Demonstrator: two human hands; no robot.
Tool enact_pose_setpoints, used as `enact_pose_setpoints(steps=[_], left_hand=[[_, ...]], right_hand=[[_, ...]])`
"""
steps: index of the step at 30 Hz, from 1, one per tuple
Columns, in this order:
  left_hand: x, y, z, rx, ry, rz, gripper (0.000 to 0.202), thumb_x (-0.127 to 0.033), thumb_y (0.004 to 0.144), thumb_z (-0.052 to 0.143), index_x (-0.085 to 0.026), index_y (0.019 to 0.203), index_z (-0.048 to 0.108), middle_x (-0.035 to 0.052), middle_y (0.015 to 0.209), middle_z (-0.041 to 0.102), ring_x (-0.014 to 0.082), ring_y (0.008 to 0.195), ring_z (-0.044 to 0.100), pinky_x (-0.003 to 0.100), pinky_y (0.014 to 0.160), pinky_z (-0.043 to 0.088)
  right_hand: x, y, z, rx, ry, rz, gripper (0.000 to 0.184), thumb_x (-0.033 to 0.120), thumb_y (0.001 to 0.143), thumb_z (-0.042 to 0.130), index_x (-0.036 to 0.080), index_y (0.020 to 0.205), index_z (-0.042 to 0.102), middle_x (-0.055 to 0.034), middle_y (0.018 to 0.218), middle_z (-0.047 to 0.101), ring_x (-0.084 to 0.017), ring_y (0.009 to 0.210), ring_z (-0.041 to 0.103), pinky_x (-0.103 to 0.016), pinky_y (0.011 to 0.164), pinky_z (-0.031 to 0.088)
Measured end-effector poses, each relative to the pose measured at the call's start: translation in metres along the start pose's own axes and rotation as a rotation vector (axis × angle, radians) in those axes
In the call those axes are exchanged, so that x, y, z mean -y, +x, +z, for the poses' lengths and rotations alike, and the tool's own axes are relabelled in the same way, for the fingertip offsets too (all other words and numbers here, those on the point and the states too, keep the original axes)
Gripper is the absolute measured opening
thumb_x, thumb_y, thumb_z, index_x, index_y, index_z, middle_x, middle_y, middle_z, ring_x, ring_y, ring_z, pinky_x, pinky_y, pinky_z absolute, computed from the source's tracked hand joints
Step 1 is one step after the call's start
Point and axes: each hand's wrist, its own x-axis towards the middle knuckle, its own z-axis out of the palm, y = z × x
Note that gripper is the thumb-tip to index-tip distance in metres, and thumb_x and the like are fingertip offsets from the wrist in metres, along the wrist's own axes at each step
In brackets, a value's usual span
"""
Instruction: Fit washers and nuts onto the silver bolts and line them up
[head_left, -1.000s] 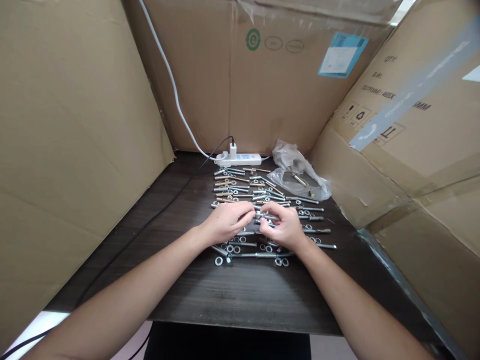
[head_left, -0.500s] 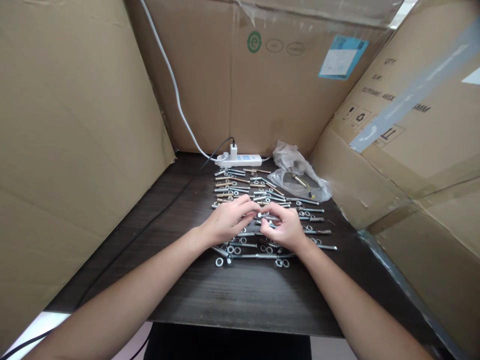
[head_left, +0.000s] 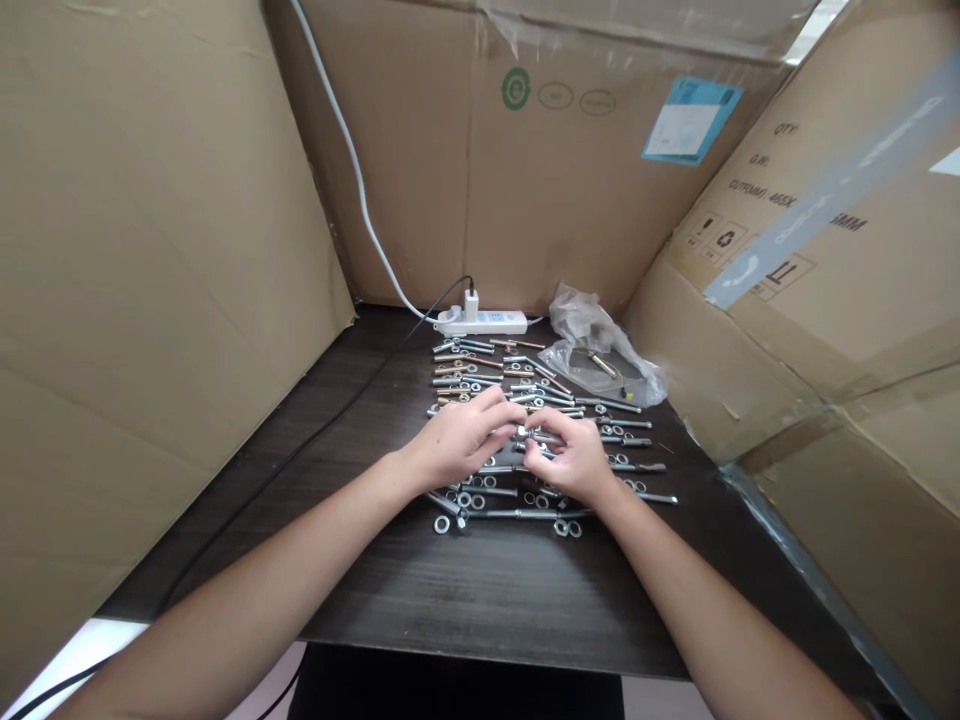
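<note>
My left hand (head_left: 461, 440) and my right hand (head_left: 571, 459) meet over the middle of a dark table (head_left: 480, 585). Both are closed in a pinch on one metal bolt (head_left: 529, 432) held between them; the left fingertips grip a small part at its end. Under and around the hands lie several rows of bolts, nuts and washers (head_left: 517, 380). A long bolt (head_left: 514, 513) with loose washers lies nearest to me, just below the hands.
A white power strip (head_left: 480, 321) with a plugged charger sits at the table's back, its white cable running up the cardboard. A crumpled clear plastic bag (head_left: 600, 352) lies at the back right. Cardboard walls (head_left: 150, 250) close in left, behind and right. A black cable crosses the table's left side.
My left fingers have shifted slightly right and up along the bolt. The view has drifted a little; the right hand stays in place.
</note>
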Motion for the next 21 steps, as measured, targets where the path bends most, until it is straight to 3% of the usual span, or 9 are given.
enact_pose_setpoints(steps=[5,14,21], left_hand=[[-0.0010,-0.0014,0.0015,0.002,0.085,0.075,0.022,-0.018,0.091,0.041,-0.023,0.104,0.058,0.0011,0.092,0.051,0.0086,0.067,0.050,0.020,0.056,0.038],[-0.0011,0.0016,0.0000,0.069,-0.055,-0.029,0.019,-0.023,0.094,0.040,-0.021,0.104,0.056,0.0003,0.092,0.062,0.0123,0.078,0.058,0.023,0.068,0.042],[0.0000,0.0025,0.0004,0.141,-0.010,-0.066,0.026,-0.030,0.095,0.038,-0.019,0.082,0.057,-0.0023,0.071,0.060,0.0112,0.061,0.053,0.022,0.057,0.034]], right_hand=[[0.0021,0.0007,-0.0012,0.008,-0.015,-0.015,0.009,0.023,0.068,0.056,0.018,0.074,0.059,0.0066,0.049,0.045,-0.005,0.038,0.035,-0.018,0.040,0.031],[-0.0004,-0.0001,0.0000,-0.013,-0.005,0.000,0.010,0.023,0.067,0.056,0.018,0.074,0.059,0.0056,0.051,0.050,-0.005,0.038,0.035,-0.018,0.039,0.032],[0.0003,-0.0003,-0.0017,0.004,-0.008,-0.002,0.007,0.023,0.067,0.056,0.018,0.071,0.058,0.0065,0.048,0.043,-0.006,0.037,0.033,-0.019,0.039,0.029]])
